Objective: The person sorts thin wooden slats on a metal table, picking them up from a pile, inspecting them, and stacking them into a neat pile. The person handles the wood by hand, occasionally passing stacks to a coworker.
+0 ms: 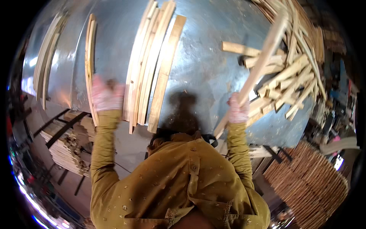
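Right grip point(238, 110) is closed around a long wooden slat point(259, 61), raised over the worktop's point(202, 57) right edge beside a loose slat pile point(289, 76). Left grip point(106, 97), blurred, touches the sorted slats point(148, 68); cannot tell if closed.

We see our left hand point(106, 95) smeared by motion blur at the table's near edge, its fingers indistinct. Our right hand point(238, 110) hides part of the long wooden strip point(259, 63), whose far end also blurs.
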Tool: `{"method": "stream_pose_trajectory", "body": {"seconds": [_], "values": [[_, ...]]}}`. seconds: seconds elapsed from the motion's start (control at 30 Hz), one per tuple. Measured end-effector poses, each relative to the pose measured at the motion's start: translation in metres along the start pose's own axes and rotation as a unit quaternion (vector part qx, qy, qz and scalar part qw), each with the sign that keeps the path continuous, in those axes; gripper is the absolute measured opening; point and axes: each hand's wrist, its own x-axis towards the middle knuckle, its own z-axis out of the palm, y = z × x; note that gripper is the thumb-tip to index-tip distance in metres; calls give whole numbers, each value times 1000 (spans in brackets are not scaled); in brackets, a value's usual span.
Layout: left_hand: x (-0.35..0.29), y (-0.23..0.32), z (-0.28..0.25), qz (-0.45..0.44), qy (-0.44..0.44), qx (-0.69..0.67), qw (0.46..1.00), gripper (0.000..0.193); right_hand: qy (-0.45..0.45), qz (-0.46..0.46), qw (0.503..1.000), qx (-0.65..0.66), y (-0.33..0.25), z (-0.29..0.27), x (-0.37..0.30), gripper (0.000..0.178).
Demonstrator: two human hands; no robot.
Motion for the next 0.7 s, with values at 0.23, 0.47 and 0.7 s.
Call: {"method": "stream_pose_trajectory", "body": {"seconds": [0.23,0.47,0.7], "values": [[-16,207,-15,-41,-376,204,903,119,354,-122,920,116,30,-202,-38,59],[-49,131,54,147,-173,243,943,79,612,215,760,-40,283,-502,-180,51],[-89,244,100,143,-137,210,957,70,509,412,750,-97,369,-660,-102,66]]}}
